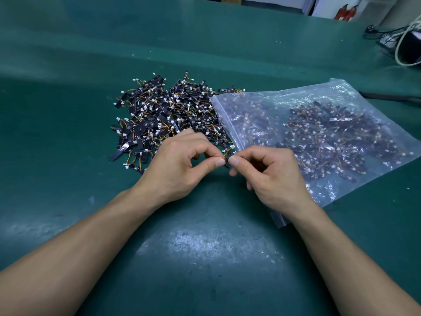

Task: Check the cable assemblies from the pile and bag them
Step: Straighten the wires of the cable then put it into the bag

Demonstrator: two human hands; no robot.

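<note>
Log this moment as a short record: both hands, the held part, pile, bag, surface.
left hand: pinches one side of a cable assembly
right hand: pinches the other side of the same piece
cable assembly: held over the table, white connector at its far end
pile: loose assemblies, beyond the left hand
bag: clear zip bag, lies flat right of the pile, many assemblies inside; open or sealed, cannot tell
table: green surface

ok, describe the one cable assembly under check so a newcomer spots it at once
On the green table, find where the loose pile meets the clear zip bag. Just nearer the camera, the left hand and right hand pinch one cable assembly between them. It alone is in hand, white connector sticking up; the rest lie loose or bagged.
</note>
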